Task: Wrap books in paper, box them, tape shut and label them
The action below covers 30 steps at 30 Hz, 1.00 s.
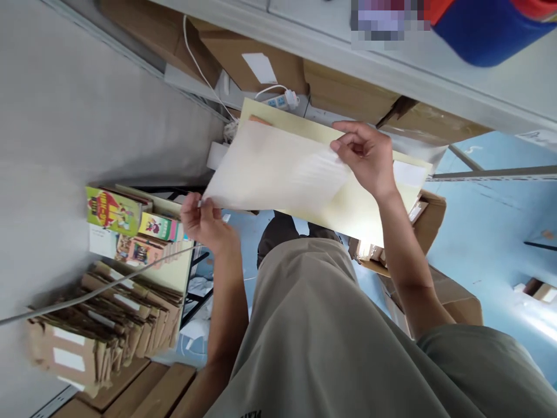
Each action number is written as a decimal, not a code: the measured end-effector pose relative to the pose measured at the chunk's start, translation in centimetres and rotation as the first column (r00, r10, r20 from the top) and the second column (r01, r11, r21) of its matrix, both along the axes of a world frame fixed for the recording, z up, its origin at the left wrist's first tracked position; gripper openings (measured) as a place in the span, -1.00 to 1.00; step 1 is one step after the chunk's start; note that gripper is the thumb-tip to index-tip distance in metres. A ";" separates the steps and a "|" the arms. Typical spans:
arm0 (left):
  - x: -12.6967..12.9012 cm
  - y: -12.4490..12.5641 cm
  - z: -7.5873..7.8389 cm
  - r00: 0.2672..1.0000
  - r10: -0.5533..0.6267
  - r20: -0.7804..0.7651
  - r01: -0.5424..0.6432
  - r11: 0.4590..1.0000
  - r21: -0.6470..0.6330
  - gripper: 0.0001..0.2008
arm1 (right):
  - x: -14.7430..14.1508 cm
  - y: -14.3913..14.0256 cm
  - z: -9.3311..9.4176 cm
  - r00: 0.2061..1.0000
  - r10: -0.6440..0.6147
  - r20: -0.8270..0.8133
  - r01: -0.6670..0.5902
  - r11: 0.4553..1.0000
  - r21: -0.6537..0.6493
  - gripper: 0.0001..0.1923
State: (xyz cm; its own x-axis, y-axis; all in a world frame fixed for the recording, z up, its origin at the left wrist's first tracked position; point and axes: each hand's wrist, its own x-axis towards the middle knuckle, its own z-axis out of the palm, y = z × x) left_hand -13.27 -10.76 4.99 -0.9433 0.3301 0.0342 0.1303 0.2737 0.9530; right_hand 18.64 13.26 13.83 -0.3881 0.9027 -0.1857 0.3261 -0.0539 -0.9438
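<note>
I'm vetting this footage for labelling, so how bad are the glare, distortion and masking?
Head view: strong glare whitens the blue floor at lower right; head view: the shelf edge bows slightly, suggesting wide-angle distortion; head view: a pixelated patch hides detail at the top; head view: the pale sheet looks washed out, with little surface detail.

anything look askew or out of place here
A grey cord runs across in front of the folded cardboard, which looks untidy. The whitish sheet lies out of line with the yellowish sheet behind it.
</note>
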 end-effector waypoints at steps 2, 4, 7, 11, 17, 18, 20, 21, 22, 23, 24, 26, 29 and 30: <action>2.8 0.0 -0.6 0.979 -0.003 0.206 0.004 1.000 -0.004 -0.60 | 0.5 0.1 -0.1 1.000 0.027 -0.011 -0.026 0.997 0.077 -0.49; 6.2 0.7 -1.1 0.870 -0.014 0.493 0.009 1.000 0.013 -0.63 | 1.5 0.4 -1.3 0.999 0.044 -0.018 -0.041 0.988 0.149 -0.49; 10.0 2.1 -1.7 0.628 0.001 0.778 -0.014 1.000 0.010 -0.61 | 4.0 0.8 -3.9 0.999 0.045 0.003 -0.045 0.977 0.209 -0.52; 11.2 3.4 -3.1 0.606 -0.005 0.795 0.076 0.996 -0.052 -0.58 | 8.0 0.8 -6.8 0.987 -0.040 0.158 0.004 0.975 0.221 -0.59; 10.8 3.5 -6.8 0.745 -0.301 0.596 0.455 0.882 -0.124 -0.68 | 12.4 0.1 -11.1 0.873 -0.188 0.449 0.105 0.974 0.203 -0.65; 10.8 3.5 -7.5 0.734 -0.363 0.574 0.530 0.835 -0.149 -0.70 | 12.8 -0.1 -11.9 0.855 -0.190 0.483 0.109 0.976 0.190 -0.65; 11.0 3.5 -9.1 0.700 -0.458 0.548 0.650 0.726 -0.224 -0.71 | 13.6 -0.4 -13.2 0.825 -0.176 0.536 0.104 0.981 0.162 -0.65; 11.1 3.6 -9.9 0.686 -0.489 0.539 0.689 0.674 -0.265 -0.70 | 13.9 -0.6 -13.8 0.813 -0.168 0.558 0.096 0.983 0.156 -0.65; 11.2 3.7 -10.6 0.674 -0.513 0.531 0.716 0.629 -0.302 -0.68 | 14.1 -0.9 -14.3 0.798 -0.166 0.580 0.086 0.983 0.163 -0.65; 11.4 3.9 -11.4 0.666 -0.531 0.524 0.734 0.593 -0.332 -0.65 | 14.3 -1.3 -14.8 0.779 -0.173 0.602 0.075 0.980 0.184 -0.65; 11.6 4.1 -12.0 0.659 -0.546 0.518 0.746 0.563 -0.355 -0.63 | 14.3 -1.8 -15.1 0.758 -0.185 0.626 0.061 0.975 0.214 -0.65; 12.1 4.4 -13.1 0.641 -0.575 0.509 0.766 0.519 -0.378 -0.61 | 13.9 -3.2 -15.8 0.718 -0.198 0.668 0.025 0.966 0.259 -0.65; 13.0 4.9 -14.1 0.609 -0.610 0.507 0.793 0.462 -0.397 -0.62 | 11.9 -6.6 -16.7 0.692 -0.113 0.713 -0.056 0.976 0.208 -0.61; 13.3 5.0 -14.3 0.600 -0.614 0.513 0.800 0.445 -0.403 -0.63 | 10.9 -8.0 -17.1 0.687 -0.068 0.724 -0.092 0.979 0.180 -0.59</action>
State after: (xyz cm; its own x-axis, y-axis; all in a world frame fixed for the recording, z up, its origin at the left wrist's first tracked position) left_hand 0.07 -5.74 -9.26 -0.3008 0.7483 -0.5913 0.3150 0.6631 0.6790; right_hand 29.57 5.29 -3.26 -0.2160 0.9459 -0.2423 0.9095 0.1047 -0.4024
